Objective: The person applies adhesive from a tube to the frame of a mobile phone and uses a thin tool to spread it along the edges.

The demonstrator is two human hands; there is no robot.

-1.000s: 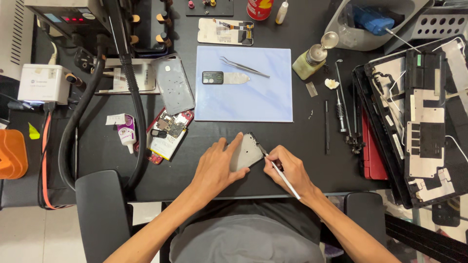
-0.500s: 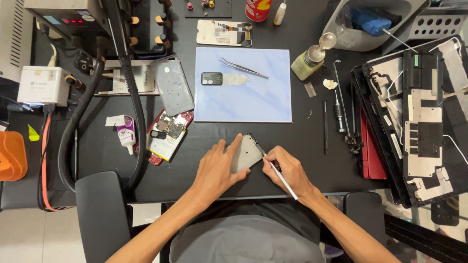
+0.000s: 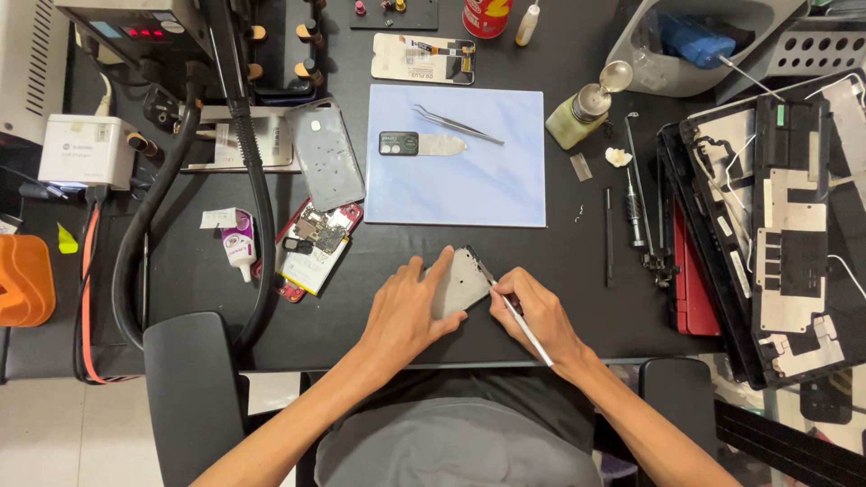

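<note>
A grey phone back panel (image 3: 462,281) lies tilted on the black table near its front edge. My left hand (image 3: 403,317) presses on the panel's left side and holds it down. My right hand (image 3: 538,317) grips a thin silver tool (image 3: 523,334) like a pen, with its tip touching the panel's right edge. Both forearms reach in from the bottom of the view.
A light blue mat (image 3: 460,180) carries tweezers (image 3: 458,125) and a small metal pry tool (image 3: 422,143). An opened red phone (image 3: 311,245) and a grey phone case (image 3: 327,155) lie to the left. A liquid dispenser bottle (image 3: 582,113), screwdrivers (image 3: 636,203) and laptop parts (image 3: 776,225) sit on the right.
</note>
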